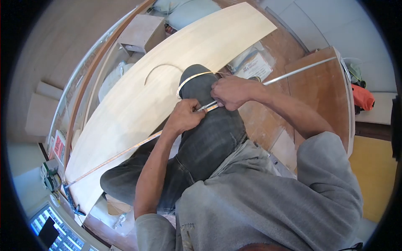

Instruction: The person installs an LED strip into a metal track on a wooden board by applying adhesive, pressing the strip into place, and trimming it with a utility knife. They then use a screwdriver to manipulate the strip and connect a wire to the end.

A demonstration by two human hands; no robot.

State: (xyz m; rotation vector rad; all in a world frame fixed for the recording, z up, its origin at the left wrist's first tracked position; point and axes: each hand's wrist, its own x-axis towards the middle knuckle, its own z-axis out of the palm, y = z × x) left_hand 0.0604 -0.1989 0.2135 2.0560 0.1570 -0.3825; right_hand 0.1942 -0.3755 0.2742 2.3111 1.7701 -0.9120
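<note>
Above my raised knee [205, 90], my left hand [184, 115] is closed with its fingertips pinched on a thin pale strip [121, 157]. This strip runs down to the lower left across the plywood sheet [125, 92]. Close by, my right hand [230, 92] is closed around a slim silver rod [301, 69]. One end of the rod shows between the hands, by my left fingertips; the other reaches far to the right. A narrow curled band [188, 81] arches over the knee. Whether it joins the strip is hidden by my fingers.
Under the sheet's right edge lies a plastic packet with a printed label [255, 67]. A wooden box [142, 31] stands beyond the sheet, near a glass-and-wood railing [75, 92]. A brown board [320, 92] and an orange bag [362, 98] are at right. A dark tool [71, 201] sits lower left.
</note>
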